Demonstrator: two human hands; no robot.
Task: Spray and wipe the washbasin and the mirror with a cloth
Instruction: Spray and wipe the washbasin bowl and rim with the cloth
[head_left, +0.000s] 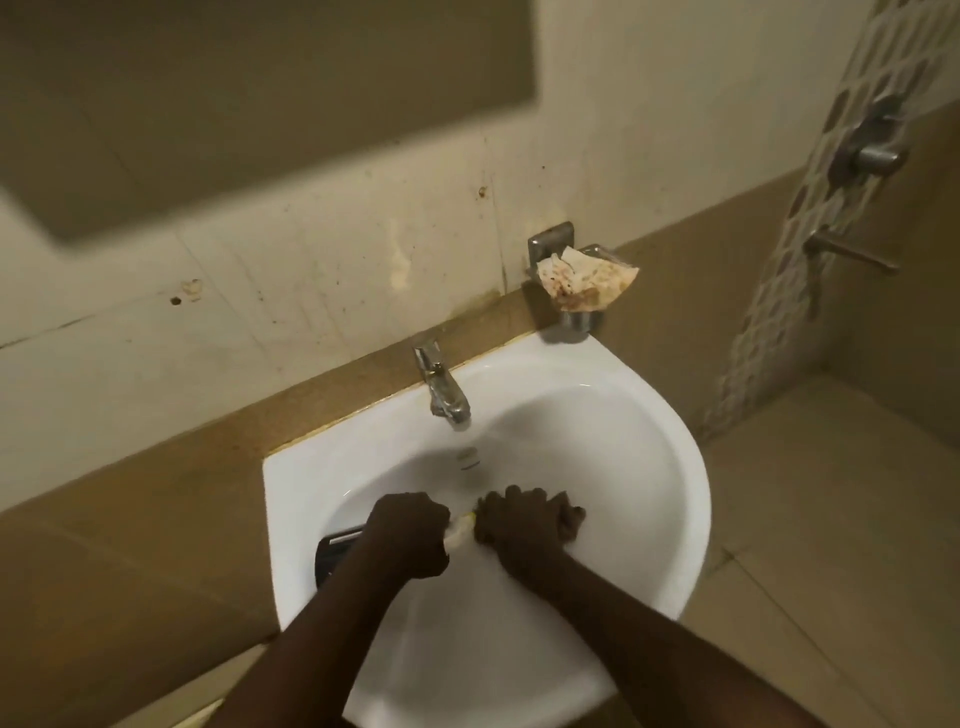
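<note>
Both hands, left hand (408, 530) and right hand (524, 525), grip a twisted cloth (460, 531) over the washbasin (649, 441); wringing may splash the dark object (335, 553) on its rim.

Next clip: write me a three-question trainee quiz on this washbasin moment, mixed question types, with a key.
1. True or false: both hands grip the cloth over the washbasin.
2. Where does the black object lie?
A. on the washbasin's left rim
B. in the soap dish
C. on the floor
3. Fill in: the stained paper sits in the wall-mounted soap ____.

Key:
1. True: the left hand and right hand each hold one end of it, fists curled.
2. A
3. dish, to the right of the tap.
</note>
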